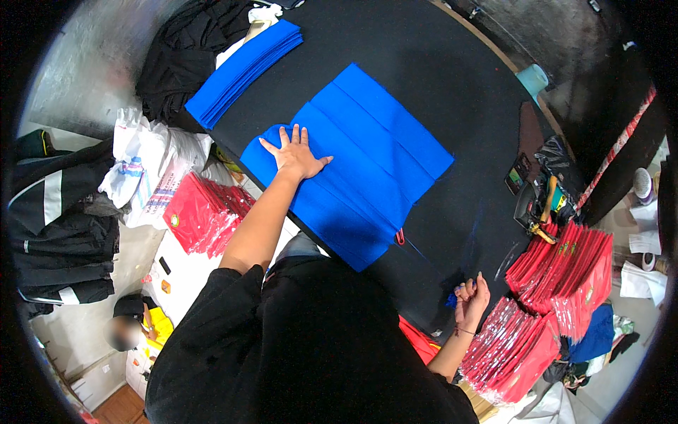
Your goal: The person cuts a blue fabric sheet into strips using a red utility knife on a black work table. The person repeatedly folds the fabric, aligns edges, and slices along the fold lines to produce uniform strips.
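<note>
Several flat, seamed pieces of blue fabric [374, 141] lie overlapping on the black table surface [417, 49]. My left hand [296, 155] presses flat on their left part, fingers spread. A small red looped item [399, 237] shows at the fabric's lower right edge. My right hand [472, 300] is at the table's lower right, fingers curled beside a small blue tuft [450, 299]; what they hold, if anything, is hard to make out.
A folded blue stack [244, 67] lies upper left near dark cloth [169, 63]. Red packaged piles [558, 268] stand right, below tools [537, 205]; another red pile [194, 212] and white sacks [141, 162] are left. A person in yellow [159, 325] is lower left.
</note>
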{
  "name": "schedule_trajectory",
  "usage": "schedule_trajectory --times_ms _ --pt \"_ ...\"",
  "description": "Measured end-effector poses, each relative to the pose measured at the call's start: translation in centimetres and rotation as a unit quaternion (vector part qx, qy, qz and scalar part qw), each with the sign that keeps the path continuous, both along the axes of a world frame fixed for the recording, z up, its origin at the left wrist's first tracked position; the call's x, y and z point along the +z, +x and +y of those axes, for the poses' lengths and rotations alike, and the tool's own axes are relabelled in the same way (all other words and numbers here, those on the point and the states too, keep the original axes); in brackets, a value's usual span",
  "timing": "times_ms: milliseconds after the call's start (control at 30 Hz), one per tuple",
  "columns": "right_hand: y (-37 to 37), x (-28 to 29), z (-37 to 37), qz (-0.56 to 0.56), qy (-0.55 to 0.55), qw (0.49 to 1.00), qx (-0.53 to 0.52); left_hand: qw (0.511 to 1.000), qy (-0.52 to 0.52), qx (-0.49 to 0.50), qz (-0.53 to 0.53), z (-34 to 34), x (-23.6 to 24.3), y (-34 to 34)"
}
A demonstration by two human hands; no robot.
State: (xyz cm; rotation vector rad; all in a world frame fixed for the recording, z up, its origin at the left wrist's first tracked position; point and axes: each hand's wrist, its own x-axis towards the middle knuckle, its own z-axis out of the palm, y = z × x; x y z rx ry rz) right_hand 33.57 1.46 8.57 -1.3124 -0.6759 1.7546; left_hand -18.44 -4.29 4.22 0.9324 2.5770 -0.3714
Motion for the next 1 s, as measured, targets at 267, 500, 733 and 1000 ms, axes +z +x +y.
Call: schedule_trajectory --times_ms 267,500,733,1000 --pt "-6.6 -2.7 -0.8 -0.421 0.320 0.819 0.222 0.989 0.146 -0.013 0.011 -1.5 -0.6 -0.5" --pt "-8.8 -2.6 -0.5 -0.555 0.232 0.551 0.578 0.965 0.250 -0.085 0.016 -4.2 -0.2 0.7" --pt "-14.7 -2.4 -1.4 0.001 0.215 0.939 0.268 0.965 0.237 -0.110 0.014 -5.0 -1.0 0.3" --pt "-16.8 -8.4 -1.0 0.088 0.029 0.995 0.028 0.970 0.221 -0.102 -0.001 -5.2 -1.0 -0.5"
